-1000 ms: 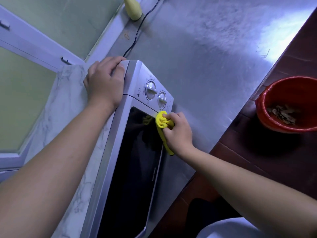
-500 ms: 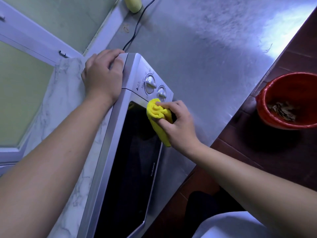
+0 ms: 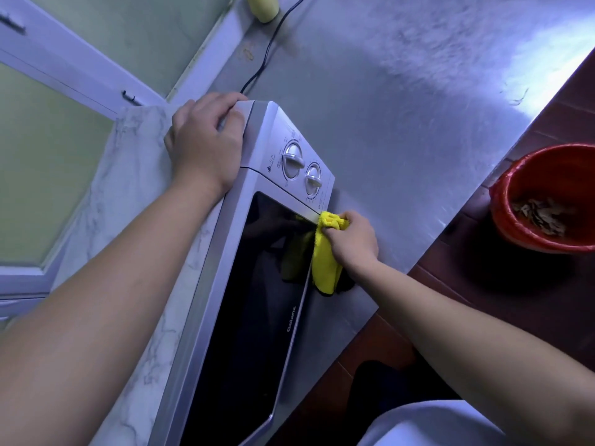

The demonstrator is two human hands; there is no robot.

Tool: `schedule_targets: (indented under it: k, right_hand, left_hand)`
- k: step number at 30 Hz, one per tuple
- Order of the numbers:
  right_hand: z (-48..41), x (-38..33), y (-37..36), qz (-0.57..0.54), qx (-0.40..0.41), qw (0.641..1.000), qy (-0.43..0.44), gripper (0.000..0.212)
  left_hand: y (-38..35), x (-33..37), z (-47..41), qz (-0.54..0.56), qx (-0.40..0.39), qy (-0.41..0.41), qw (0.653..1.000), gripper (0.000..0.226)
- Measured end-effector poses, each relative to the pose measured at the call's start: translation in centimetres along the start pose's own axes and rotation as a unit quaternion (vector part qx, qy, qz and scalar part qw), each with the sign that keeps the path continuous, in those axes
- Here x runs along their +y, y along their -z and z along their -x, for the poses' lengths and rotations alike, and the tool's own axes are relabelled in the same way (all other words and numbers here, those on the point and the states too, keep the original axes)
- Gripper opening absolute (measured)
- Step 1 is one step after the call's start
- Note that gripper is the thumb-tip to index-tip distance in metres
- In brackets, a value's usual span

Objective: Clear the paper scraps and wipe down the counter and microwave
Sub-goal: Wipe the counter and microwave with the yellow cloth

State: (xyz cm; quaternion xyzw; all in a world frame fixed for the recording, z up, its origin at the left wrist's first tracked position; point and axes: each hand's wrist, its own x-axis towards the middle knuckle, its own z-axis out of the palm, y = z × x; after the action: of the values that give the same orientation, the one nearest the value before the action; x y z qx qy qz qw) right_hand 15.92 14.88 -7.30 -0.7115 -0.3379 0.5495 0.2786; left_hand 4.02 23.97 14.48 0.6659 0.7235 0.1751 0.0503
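Note:
A silver microwave (image 3: 251,201) with a dark glass door and two round knobs stands on the steel counter (image 3: 402,107). My left hand (image 3: 203,143) rests on its top corner, fingers curled over the edge. My right hand (image 3: 352,239) grips a bunched yellow cloth (image 3: 325,255) against the door's edge, just below the knob panel. Part of the cloth hangs down along the door edge. Paper scraps (image 3: 541,215) lie inside a red bucket (image 3: 515,188) at the right.
A black power cord (image 3: 270,53) runs from the microwave toward the wall. A pale yellow object (image 3: 262,8) stands at the counter's back edge. White-framed cabinet doors (image 3: 58,69) are on the left. Dark red floor tiles lie beyond the counter's edge.
My right hand slid the yellow cloth from the door glass under the knobs outward to the door's edge. The left hand stayed on the microwave's top corner.

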Motion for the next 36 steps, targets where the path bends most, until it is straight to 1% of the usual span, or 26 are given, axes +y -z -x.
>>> schedule_targets:
  k: [2,4,6,8,10,11,14,16,21,26,29,33,35,36]
  right_hand:
    - [-0.9,-0.2,1.0,-0.001,0.019,0.999,-0.028,0.022]
    - [-1.7,-0.3,2.5,-0.038,0.054,0.997,-0.035,0.024]
    - [-2.4,-0.3,4.1,-0.097,0.084,0.991,-0.024,0.022]
    - [-2.9,-0.3,5.5,-0.152,0.104,0.983,-0.001,0.015]
    - [-3.6,-1.1,6.6,-0.189,0.104,0.976,0.038,0.008]
    - [-4.0,-1.8,6.8,-0.198,0.097,0.973,0.065,0.01]
    - [-5.1,-4.8,5.6,-0.198,0.057,0.969,0.135,0.029]
    - [-5.3,-6.3,3.7,-0.195,0.027,0.969,0.148,0.032]
    - [-4.4,-6.2,2.2,-0.18,0.04,0.975,0.122,0.031]
    - [-1.9,-4.7,1.6,-0.234,0.031,0.968,0.084,0.018]
    - [1.1,-2.3,0.6,-0.25,-0.008,0.966,0.064,0.019]
    - [3.5,-1.2,0.5,-0.222,-0.055,0.972,0.051,0.024]
    - [4.1,-1.7,1.7,-0.209,-0.088,0.972,0.063,0.029]
    - [4.4,-2.0,2.5,-0.199,-0.121,0.969,0.082,0.03]
  left_hand:
    - [0.2,0.1,0.1,0.0,-0.002,0.002,1.0,0.035]
    - [0.2,0.2,0.3,0.001,-0.003,0.004,1.0,0.036]
    - [0.1,0.2,0.3,0.001,-0.003,0.004,1.0,0.036]
    - [0.1,0.1,0.2,0.0,-0.002,0.004,1.0,0.035]
    - [0.1,0.0,0.1,0.001,-0.001,0.001,1.0,0.036]
    - [0.0,0.0,0.1,0.002,-0.001,0.0,1.0,0.037]
    - [0.0,-0.2,0.0,0.005,0.002,-0.002,1.0,0.036]
    - [-0.1,-0.2,0.0,0.007,0.006,-0.001,1.0,0.035]
    - [-0.2,-0.3,0.0,-0.002,0.004,-0.001,1.0,0.036]
    - [-0.2,-0.3,-0.1,-0.004,0.003,-0.003,1.0,0.037]
    - [-0.2,-0.3,-0.1,-0.007,0.004,-0.008,1.0,0.037]
    - [-0.2,-0.3,-0.2,-0.013,0.004,-0.009,1.0,0.039]
    - [-0.2,-0.3,-0.2,-0.008,0.002,-0.006,1.0,0.039]
    - [-0.2,-0.3,-0.1,-0.004,0.0,-0.005,1.0,0.038]
